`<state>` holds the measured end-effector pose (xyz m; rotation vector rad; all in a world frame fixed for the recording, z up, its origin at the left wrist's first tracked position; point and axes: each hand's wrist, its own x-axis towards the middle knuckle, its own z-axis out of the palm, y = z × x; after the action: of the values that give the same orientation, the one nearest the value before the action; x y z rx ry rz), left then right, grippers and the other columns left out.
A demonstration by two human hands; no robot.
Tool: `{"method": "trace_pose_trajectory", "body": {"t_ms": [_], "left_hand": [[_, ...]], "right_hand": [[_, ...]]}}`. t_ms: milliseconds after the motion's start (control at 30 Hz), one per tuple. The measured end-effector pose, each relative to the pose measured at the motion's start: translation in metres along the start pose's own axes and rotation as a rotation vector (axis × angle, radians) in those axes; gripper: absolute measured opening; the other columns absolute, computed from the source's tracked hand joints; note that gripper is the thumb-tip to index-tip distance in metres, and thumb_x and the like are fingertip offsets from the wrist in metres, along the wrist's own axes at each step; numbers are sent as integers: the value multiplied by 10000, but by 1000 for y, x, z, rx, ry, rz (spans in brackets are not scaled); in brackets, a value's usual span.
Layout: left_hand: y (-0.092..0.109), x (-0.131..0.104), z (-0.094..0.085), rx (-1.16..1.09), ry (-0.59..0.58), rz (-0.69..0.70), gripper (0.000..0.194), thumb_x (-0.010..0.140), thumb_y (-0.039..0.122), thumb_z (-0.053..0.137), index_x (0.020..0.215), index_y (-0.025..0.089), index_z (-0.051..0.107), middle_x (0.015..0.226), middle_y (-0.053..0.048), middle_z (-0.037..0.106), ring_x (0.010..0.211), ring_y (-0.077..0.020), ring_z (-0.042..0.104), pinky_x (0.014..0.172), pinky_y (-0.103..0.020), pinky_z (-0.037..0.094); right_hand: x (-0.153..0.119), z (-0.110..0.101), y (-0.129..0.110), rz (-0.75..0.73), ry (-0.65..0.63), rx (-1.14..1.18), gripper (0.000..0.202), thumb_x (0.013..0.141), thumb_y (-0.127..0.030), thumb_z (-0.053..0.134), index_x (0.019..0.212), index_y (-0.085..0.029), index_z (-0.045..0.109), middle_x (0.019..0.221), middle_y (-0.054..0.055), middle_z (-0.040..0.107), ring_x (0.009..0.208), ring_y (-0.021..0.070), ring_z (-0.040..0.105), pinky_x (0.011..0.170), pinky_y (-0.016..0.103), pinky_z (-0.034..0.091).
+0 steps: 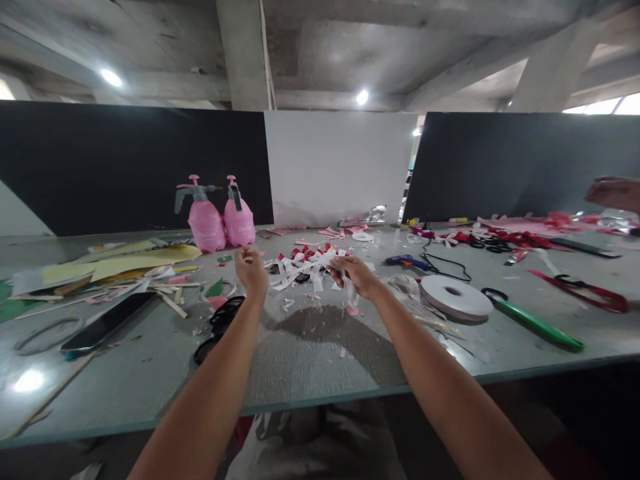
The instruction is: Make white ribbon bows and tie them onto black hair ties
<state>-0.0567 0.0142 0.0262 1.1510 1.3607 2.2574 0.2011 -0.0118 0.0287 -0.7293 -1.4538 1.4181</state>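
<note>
My left hand (251, 270) is raised over the table, in front of the pink spray bottles (207, 225). Its fingers are curled together, and whatever they may hold is too small to make out. My right hand (354, 275) pinches a white ribbon (351, 293), which hangs down toward a small pink piece (353, 311) on the tabletop. Between and beyond the hands lies a pile of white and red ribbon bits (300, 267). Right of my right forearm, a white ribbon roll (456, 298) lies flat.
Black scissors (225, 317) lie beside my left forearm, a dark phone (109, 323) farther left. Yellow paper sheets (145, 261) are at the back left. A blue glue gun (407, 261) and green-handled tool (537, 325) lie right. Another person's hand (615, 193) shows far right.
</note>
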Motion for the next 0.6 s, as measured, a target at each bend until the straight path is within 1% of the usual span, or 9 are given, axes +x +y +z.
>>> {"method": "trace_pose_trajectory", "body": {"t_ms": [33, 100, 167, 233, 300, 333, 400, 500, 600], "left_hand": [[5, -6, 3, 59, -17, 120, 256, 811, 383, 574, 962, 178, 550, 934, -50, 608, 811, -139, 559, 699, -241, 416], [16, -23, 13, 83, -289, 218, 276, 847, 406, 526, 988, 183, 607, 1032, -72, 633, 911, -173, 576, 767, -262, 423], [23, -40, 24, 45, -708, 188, 329, 873, 446, 474, 954, 181, 652, 989, -78, 667, 931, -196, 596, 787, -281, 431], [25, -55, 32, 32, -942, 114, 359, 867, 478, 474, 889, 178, 671, 871, -73, 678, 849, -193, 608, 748, -284, 438], [23, -62, 34, 62, -1099, 23, 369, 837, 502, 514, 747, 168, 641, 669, -40, 623, 640, -157, 568, 613, -264, 417], [21, -63, 34, 78, -1132, -21, 374, 818, 510, 538, 687, 167, 607, 582, -14, 569, 548, -134, 516, 548, -249, 385], [16, -60, 32, 82, -1091, -89, 381, 789, 517, 567, 630, 171, 540, 478, 34, 454, 438, -95, 399, 468, -226, 305], [11, -48, 28, 54, -860, -101, 352, 776, 495, 572, 638, 175, 521, 451, 64, 364, 425, -74, 310, 451, -211, 240], [8, -36, 24, 92, -672, -30, 312, 761, 449, 579, 633, 169, 535, 488, 58, 359, 474, -78, 312, 470, -211, 230]], "right_hand": [[0, 1, 1, 9, -12, -9, 380, 746, -507, 649, 744, -127, 645, 559, -6, 580, 406, 76, 474, 387, 208, 361], [-1, 3, 3, 32, -52, -42, 375, 750, -509, 642, 752, -134, 645, 539, -13, 571, 398, 82, 476, 374, 209, 359], [-1, 4, 6, 64, -100, -84, 382, 756, -516, 634, 740, -134, 643, 525, -13, 573, 379, 81, 471, 366, 208, 355], [-1, 5, 7, 86, -145, -118, 396, 762, -524, 624, 716, -131, 635, 529, -5, 588, 363, 79, 467, 362, 208, 356], [-2, 5, 8, 90, -171, -138, 411, 773, -533, 609, 686, -131, 620, 540, 6, 604, 364, 81, 478, 371, 209, 371], [-2, 5, 8, 91, -177, -139, 415, 778, -538, 602, 683, -134, 613, 552, 10, 615, 369, 83, 486, 377, 210, 380], [-2, 5, 6, 108, -191, -131, 407, 782, -541, 595, 728, -138, 618, 588, 16, 637, 382, 86, 499, 381, 211, 388], [-4, 4, 4, 141, -234, -125, 394, 784, -515, 608, 882, -134, 642, 634, 15, 653, 369, 68, 456, 351, 197, 337], [-4, 2, 2, 156, -259, -96, 410, 801, -508, 593, 945, -128, 647, 557, -32, 568, 334, 30, 304, 331, 176, 224]]}}
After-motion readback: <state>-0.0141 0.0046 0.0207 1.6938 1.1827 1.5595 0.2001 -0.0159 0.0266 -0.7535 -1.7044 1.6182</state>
